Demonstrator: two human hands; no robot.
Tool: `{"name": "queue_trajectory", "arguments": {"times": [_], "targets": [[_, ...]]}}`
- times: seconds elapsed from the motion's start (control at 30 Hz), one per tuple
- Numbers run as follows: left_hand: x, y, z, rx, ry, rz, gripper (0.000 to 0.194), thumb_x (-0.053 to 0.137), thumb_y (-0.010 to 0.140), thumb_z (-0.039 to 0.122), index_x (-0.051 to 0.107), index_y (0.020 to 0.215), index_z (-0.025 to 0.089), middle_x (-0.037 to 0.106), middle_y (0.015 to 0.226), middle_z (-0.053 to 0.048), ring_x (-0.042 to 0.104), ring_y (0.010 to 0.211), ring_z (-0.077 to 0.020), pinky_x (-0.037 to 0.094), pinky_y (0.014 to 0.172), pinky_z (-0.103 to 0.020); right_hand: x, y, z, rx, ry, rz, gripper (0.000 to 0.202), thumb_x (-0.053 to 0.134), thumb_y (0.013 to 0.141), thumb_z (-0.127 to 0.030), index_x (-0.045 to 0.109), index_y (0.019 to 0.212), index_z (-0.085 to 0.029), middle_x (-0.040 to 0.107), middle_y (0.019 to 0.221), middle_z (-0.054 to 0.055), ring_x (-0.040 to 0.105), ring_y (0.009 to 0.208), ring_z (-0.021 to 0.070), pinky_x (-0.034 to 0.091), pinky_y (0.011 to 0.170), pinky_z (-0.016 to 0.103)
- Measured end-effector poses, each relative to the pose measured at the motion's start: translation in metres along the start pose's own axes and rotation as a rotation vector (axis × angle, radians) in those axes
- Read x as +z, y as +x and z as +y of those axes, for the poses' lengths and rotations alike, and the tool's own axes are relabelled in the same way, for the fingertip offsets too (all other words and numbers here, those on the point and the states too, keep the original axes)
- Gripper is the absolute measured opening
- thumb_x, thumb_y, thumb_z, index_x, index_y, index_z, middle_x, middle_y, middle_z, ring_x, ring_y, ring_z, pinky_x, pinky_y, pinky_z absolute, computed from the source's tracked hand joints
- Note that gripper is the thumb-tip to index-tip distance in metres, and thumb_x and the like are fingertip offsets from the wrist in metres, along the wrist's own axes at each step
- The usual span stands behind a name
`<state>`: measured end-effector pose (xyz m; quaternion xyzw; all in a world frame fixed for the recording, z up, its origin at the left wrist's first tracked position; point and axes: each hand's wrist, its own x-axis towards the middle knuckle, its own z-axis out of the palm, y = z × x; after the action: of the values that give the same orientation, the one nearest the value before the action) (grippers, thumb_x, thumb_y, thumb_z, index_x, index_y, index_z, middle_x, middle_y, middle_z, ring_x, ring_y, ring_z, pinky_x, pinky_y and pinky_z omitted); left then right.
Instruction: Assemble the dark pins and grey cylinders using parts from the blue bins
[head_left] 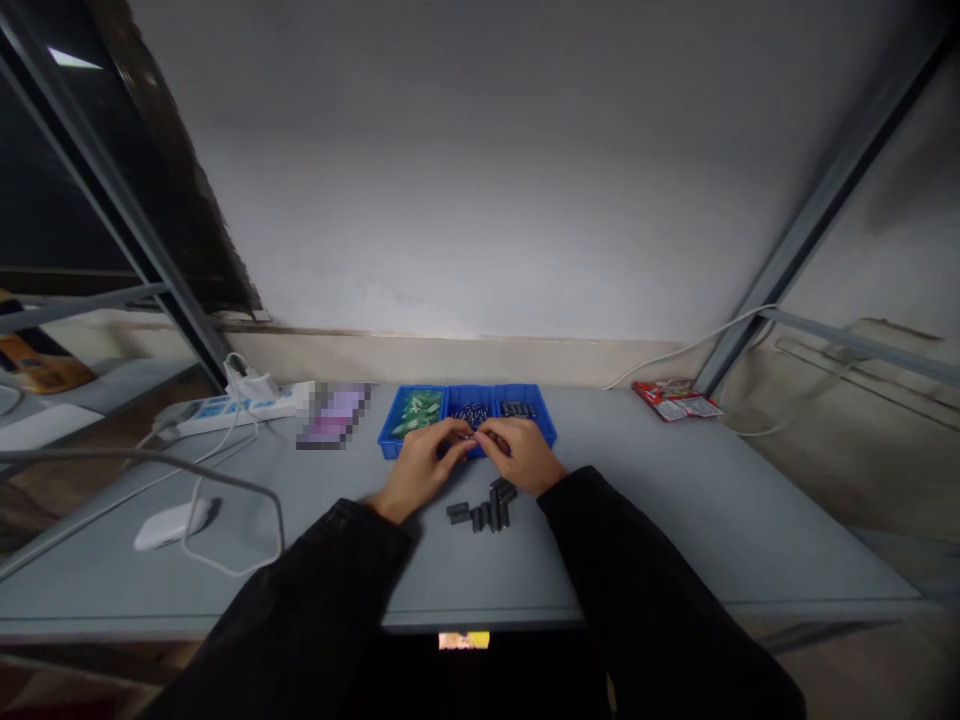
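Observation:
My left hand (426,462) and my right hand (519,455) meet fingertip to fingertip over the front of a blue compartment tray (388,447). Both are closed in a pinch; whatever lies between the fingertips is too small to make out. Green-and-white small pieces (420,408) fill the tray's left compartment. Small shiny metal parts (470,411) lie in the middle one, and dark cylinders (517,409) in the right one. On the table below my hands, several dark grey cylinders (493,510) lie loosely grouped, some side by side.
A white power strip (289,402) with plugs and a pixelated flat item (335,415) are left of the tray. Nearer me lie a white rounded case (172,524) and a looping cable (279,510). A red packet (677,399) sits at the back right, beside a metal post (810,220).

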<state>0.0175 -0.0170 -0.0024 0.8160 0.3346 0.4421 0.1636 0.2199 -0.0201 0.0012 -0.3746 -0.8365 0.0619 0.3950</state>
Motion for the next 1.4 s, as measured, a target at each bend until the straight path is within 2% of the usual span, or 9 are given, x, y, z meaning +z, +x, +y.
{"name": "queue_trajectory", "arguments": {"times": [0.2, 0.43, 0.93, 1.13, 1.4], "targets": [[0.000, 0.001, -0.002, -0.044, -0.015, 0.066, 0.021, 0.066, 0.096, 0.036, 0.068, 0.105, 0.017, 0.074, 0.090, -0.005, 0.070, 0.074, -0.0159, 0.055, 0.068, -0.027, 0.001, 0.000, 0.000, 0.003, 0.078, -0.011, 0.015, 0.052, 0.100, -0.025, 0.064, 0.106, -0.021, 0.071, 0.092, 0.003, 0.063, 0.076, 0.0155, 0.045, 0.071, 0.027], [-0.001, 0.002, -0.002, -0.059, 0.015, 0.026, 0.022, 0.062, 0.098, 0.038, 0.067, 0.105, 0.018, 0.072, 0.077, -0.001, 0.067, 0.069, -0.0151, 0.052, 0.067, -0.027, 0.007, -0.001, 0.006, -0.005, 0.075, -0.008, 0.019, 0.049, 0.102, -0.026, 0.066, 0.110, -0.022, 0.073, 0.104, 0.006, 0.067, 0.093, 0.0194, 0.050, 0.085, 0.032], [-0.002, 0.004, 0.001, -0.073, -0.006, -0.016, 0.017, 0.060, 0.099, 0.032, 0.065, 0.107, 0.017, 0.071, 0.078, -0.001, 0.066, 0.065, -0.0140, 0.050, 0.066, -0.027, 0.009, 0.002, 0.007, -0.046, 0.030, 0.000, 0.020, 0.046, 0.104, -0.024, 0.064, 0.111, -0.021, 0.071, 0.107, 0.008, 0.066, 0.100, 0.0210, 0.051, 0.091, 0.035], [-0.001, 0.003, -0.003, -0.051, -0.002, -0.020, 0.018, 0.059, 0.100, 0.033, 0.065, 0.108, 0.018, 0.071, 0.079, -0.001, 0.066, 0.067, -0.0146, 0.051, 0.067, -0.028, 0.010, 0.001, 0.008, -0.003, 0.031, 0.000, 0.019, 0.051, 0.101, -0.020, 0.061, 0.116, -0.022, 0.071, 0.107, 0.006, 0.067, 0.098, 0.0201, 0.051, 0.089, 0.033], [0.001, 0.003, -0.004, -0.062, -0.030, -0.013, 0.015, 0.060, 0.100, 0.033, 0.064, 0.104, 0.019, 0.070, 0.077, 0.001, 0.065, 0.065, -0.0135, 0.050, 0.066, -0.026, 0.010, 0.003, 0.008, -0.056, -0.049, 0.012, 0.013, 0.048, 0.103, -0.022, 0.061, 0.106, -0.021, 0.071, 0.101, 0.007, 0.065, 0.095, 0.0219, 0.046, 0.086, 0.034]]}}
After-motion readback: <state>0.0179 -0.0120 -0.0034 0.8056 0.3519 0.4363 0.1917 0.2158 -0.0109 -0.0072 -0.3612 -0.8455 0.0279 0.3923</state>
